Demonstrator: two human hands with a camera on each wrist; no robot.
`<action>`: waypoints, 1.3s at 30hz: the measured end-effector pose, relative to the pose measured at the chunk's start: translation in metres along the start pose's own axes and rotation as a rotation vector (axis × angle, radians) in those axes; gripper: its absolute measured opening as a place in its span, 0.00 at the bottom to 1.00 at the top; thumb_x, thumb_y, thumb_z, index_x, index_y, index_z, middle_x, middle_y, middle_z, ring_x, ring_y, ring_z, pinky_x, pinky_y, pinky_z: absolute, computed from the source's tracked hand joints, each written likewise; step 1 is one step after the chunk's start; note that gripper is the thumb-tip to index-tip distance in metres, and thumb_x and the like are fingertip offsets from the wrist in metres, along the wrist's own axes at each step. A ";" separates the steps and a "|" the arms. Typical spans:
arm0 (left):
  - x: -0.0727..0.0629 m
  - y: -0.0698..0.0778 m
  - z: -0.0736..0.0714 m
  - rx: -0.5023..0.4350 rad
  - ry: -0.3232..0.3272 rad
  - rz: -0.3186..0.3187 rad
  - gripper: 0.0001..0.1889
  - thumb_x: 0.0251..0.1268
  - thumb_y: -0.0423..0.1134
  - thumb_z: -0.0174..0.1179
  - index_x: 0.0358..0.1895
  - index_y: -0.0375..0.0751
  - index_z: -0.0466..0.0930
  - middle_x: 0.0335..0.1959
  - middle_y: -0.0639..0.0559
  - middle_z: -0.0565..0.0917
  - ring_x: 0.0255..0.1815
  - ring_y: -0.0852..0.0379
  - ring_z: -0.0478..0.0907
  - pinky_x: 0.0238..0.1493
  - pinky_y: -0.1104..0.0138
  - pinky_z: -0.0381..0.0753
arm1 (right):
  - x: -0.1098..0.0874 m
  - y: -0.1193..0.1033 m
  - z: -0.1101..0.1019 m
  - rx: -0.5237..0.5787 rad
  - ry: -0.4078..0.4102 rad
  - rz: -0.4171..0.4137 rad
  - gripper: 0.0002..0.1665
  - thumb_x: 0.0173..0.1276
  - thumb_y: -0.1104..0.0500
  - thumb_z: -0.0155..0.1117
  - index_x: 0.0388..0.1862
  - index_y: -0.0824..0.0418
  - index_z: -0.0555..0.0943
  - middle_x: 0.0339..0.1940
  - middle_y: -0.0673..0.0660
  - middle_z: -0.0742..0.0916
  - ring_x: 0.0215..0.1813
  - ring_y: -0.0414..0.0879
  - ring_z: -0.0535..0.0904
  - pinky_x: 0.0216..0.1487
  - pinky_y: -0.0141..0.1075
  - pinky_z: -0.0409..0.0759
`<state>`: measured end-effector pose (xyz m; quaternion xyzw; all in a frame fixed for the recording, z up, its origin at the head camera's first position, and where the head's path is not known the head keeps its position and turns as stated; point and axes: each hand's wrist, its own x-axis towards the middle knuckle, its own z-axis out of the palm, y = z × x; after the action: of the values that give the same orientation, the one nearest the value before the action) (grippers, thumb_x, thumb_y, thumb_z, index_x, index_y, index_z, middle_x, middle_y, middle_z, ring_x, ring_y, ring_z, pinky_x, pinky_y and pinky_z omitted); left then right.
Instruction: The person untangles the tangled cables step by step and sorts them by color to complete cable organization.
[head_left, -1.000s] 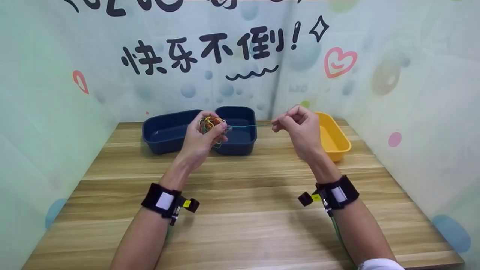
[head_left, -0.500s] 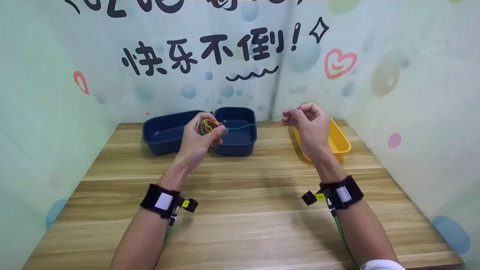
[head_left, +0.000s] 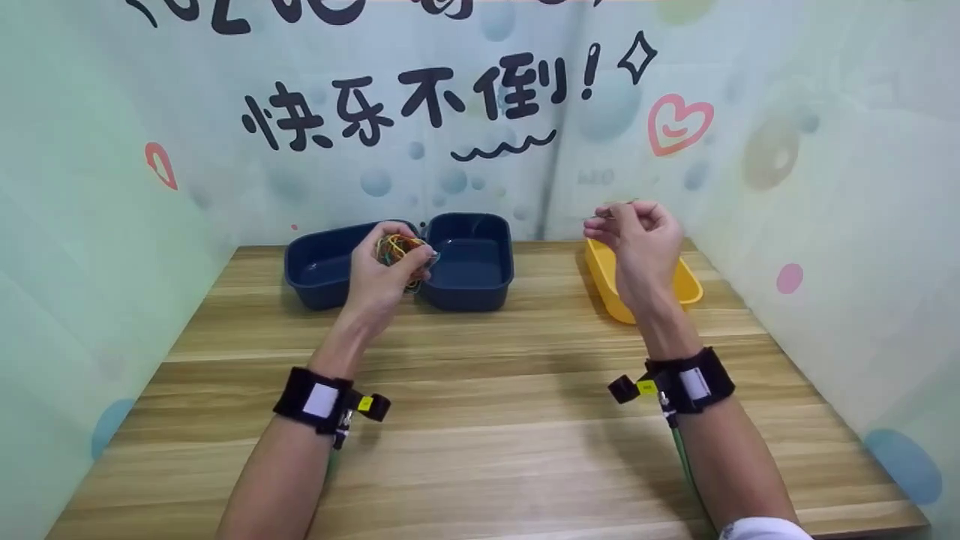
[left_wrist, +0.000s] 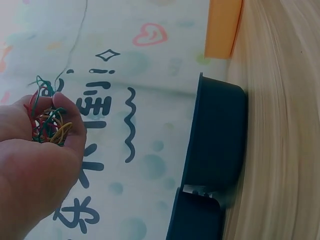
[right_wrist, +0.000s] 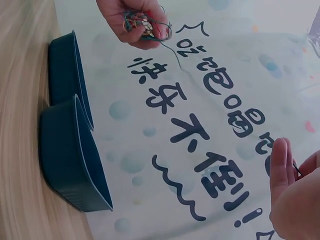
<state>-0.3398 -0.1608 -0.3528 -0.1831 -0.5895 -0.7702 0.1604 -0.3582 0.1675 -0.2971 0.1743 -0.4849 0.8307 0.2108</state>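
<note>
A tangled bundle of thin coloured wires (head_left: pixel 400 251), in green, red and yellow, sits in the left hand (head_left: pixel 375 281), whose thumb and fingers curl round it. From this bundle a green wire (right_wrist: pixel 175 52) trails away in the right wrist view, and the left wrist view has it rising thinly to the top edge. The right hand (head_left: pixel 645 251), raised in front of the yellow bin, pinches a thin strand (right_wrist: pixel 298 170) between thumb and fingertips. Both hands are held up above the table, well apart.
Two dark blue bins, one at the left (head_left: pixel 319 296) and one in the middle (head_left: pixel 469 298), stand at the back of the wooden table (head_left: pixel 480 420). A yellow bin (head_left: pixel 606 281) is at the back right. Printed curtains (head_left: pixel 480 180) enclose the table.
The right hand has moved right and slightly up, the left hand a little left with the wire bundle. The gap between them has widened, and the blue-green strand no longer shows across it in the head view.
</note>
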 end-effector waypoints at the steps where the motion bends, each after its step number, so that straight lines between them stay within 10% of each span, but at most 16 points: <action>1: 0.000 0.000 -0.002 -0.020 0.015 -0.008 0.21 0.58 0.33 0.69 0.50 0.31 0.70 0.43 0.31 0.77 0.38 0.38 0.80 0.38 0.53 0.84 | 0.002 -0.002 -0.003 -0.012 0.006 -0.006 0.12 0.65 0.69 0.65 0.37 0.75 0.71 0.39 0.77 0.82 0.34 0.64 0.84 0.42 0.52 0.83; 21: 0.001 0.012 0.007 -0.094 -0.065 -0.097 0.23 0.64 0.45 0.66 0.56 0.37 0.71 0.51 0.34 0.76 0.51 0.37 0.78 0.42 0.52 0.83 | 0.012 -0.050 -0.043 -0.519 -0.146 -0.179 0.17 0.65 0.65 0.67 0.41 0.80 0.74 0.35 0.72 0.85 0.35 0.65 0.83 0.39 0.45 0.83; 32: 0.001 0.013 0.006 -0.153 -0.059 -0.085 0.23 0.66 0.44 0.64 0.57 0.34 0.71 0.51 0.34 0.75 0.47 0.39 0.80 0.35 0.57 0.84 | 0.046 -0.036 -0.114 -1.142 0.040 -0.277 0.15 0.69 0.52 0.61 0.40 0.65 0.80 0.34 0.57 0.88 0.31 0.42 0.85 0.40 0.27 0.81; 39: -0.001 0.013 0.007 -0.120 -0.071 -0.076 0.24 0.65 0.44 0.65 0.56 0.33 0.70 0.49 0.34 0.77 0.45 0.39 0.80 0.35 0.57 0.84 | 0.058 -0.014 -0.133 -1.418 0.097 -0.370 0.15 0.69 0.54 0.56 0.36 0.67 0.80 0.31 0.62 0.85 0.34 0.54 0.81 0.45 0.43 0.82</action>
<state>-0.3323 -0.1571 -0.3401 -0.1971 -0.5543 -0.8026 0.0986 -0.4112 0.3016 -0.3206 0.0382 -0.8586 0.2749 0.4310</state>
